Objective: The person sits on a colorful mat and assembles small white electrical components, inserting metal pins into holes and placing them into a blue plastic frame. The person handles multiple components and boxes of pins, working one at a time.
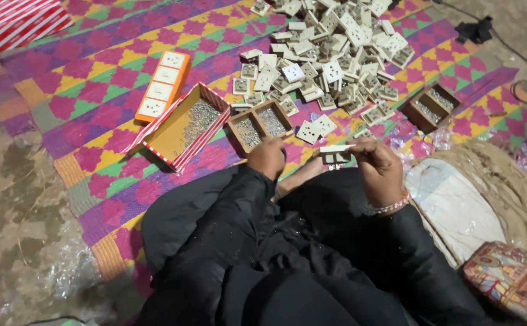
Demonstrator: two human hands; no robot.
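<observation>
right hand (379, 166) pinches a white socket plate (336, 154) by its right end, held above the lap, long axis running left-right. left hand (267, 156) is curled shut just left of the plate, cant tell if it holds a screw. left hand is nearer the small two-part wooden tray (258, 125) of screws on the woven mat (94, 96); socket pile (330, 54) lies beyond, orange-lined box (186, 125) w/ more screws to the left.
</observation>
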